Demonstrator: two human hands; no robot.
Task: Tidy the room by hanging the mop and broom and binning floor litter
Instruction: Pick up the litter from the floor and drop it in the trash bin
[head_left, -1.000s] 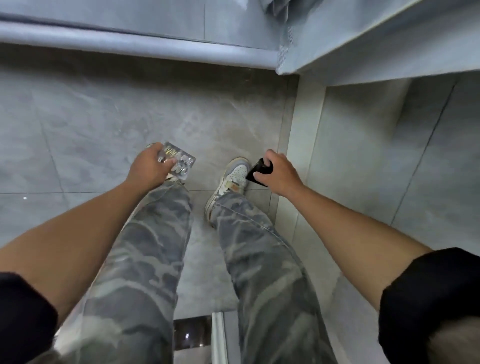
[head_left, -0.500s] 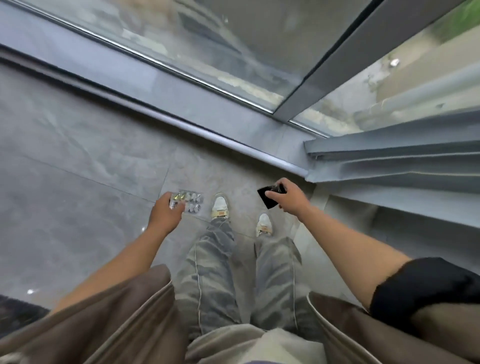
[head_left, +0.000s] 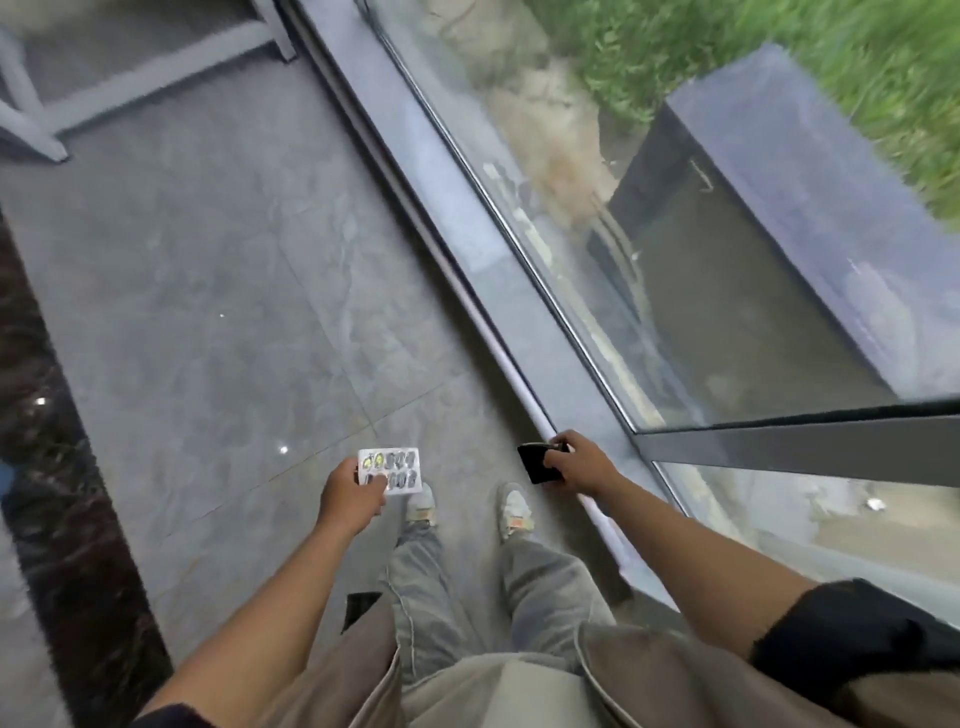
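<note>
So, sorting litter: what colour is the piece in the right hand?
The piece is black; head view.

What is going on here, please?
A person stands on a tiled floor beside a glass wall. The left hand holds a blister pack, and the right hand holds a small flat black piece. Both look like litter. No bin, mop or broom is in view.

floor tiles (head_left: 218, 291): grey marbled | blister pack (head_left: 389, 470): silver | wrapper (head_left: 537, 463): black | grass (head_left: 675, 47): green
</note>
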